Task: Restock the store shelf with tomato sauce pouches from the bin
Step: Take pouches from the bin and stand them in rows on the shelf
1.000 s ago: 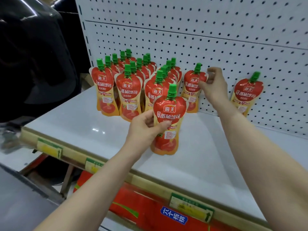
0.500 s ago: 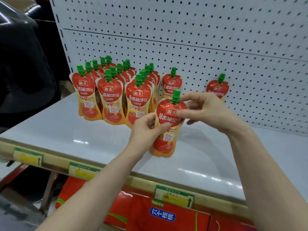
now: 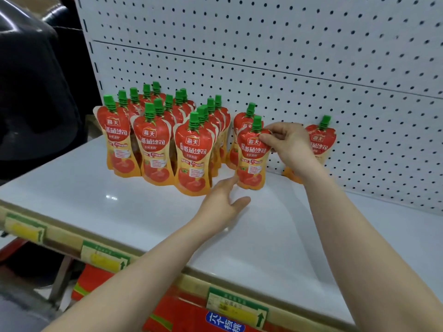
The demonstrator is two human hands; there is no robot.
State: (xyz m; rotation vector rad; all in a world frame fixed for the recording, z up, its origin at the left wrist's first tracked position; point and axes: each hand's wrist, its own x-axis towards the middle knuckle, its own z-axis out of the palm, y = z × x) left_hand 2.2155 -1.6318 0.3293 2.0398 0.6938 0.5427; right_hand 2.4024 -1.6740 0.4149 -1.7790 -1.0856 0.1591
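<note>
Pinching pouch (image 3: 251, 152) top, right fingers (image 3: 268, 137)

- Left hand (image 3: 224, 202): forearm entering from lower left, palm down, fingers loosely spread and extended forward (fingertips at a pouch's (image 3: 251, 159) base; contact uncertain).
- Right hand (image 3: 288, 146): forearm entering from lower right, wrist bent inward, thumb and fingers pinching the pouch's upper right edge.
</note>
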